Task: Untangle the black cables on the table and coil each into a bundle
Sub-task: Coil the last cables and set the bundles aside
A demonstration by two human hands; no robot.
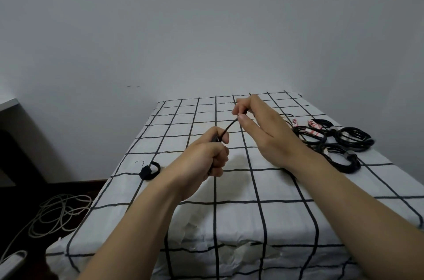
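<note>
Dim, soft light; wide-angle edge distortion.

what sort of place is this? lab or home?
Likely a home room, not a lab: a white black-gridded tablecloth, a bare grey wall, a pale loose cable heaped on the dark floor. The left hand and right hand hold a thin black cable.

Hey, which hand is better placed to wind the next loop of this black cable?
Right hand: its fingertips pinch the free stretch of the cable, so it can likely lead the loop round. The left hand is fisted around the rest and serves as anchor.
</note>
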